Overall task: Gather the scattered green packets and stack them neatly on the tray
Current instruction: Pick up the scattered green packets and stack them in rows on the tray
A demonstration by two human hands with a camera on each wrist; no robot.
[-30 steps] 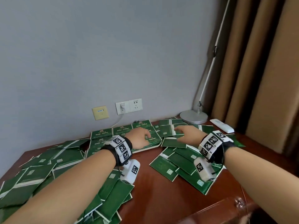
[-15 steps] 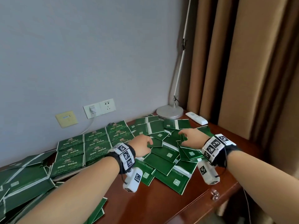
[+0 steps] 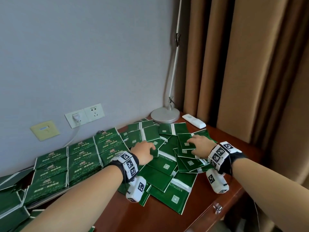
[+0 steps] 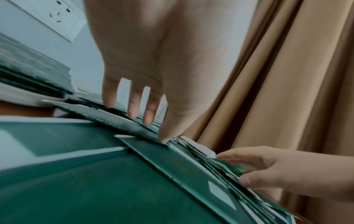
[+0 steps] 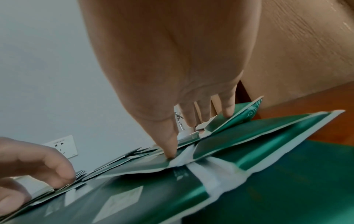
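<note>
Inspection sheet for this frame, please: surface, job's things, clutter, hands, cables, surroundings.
Surface: dark wooden desk against a grey wall.
Job's things: loose green packets overlap in a heap mid-desk; neat rows of stacked packets lie to their left. The tray is barely visible beneath them.
Clutter: lamp base and white remote at the back corner.
Hands: left hand and right hand rest fingertips on the loose heap; no closed grip seen.
Cables: white lead runs down from the wall socket.
Surroundings: tan curtain on the right.
</note>
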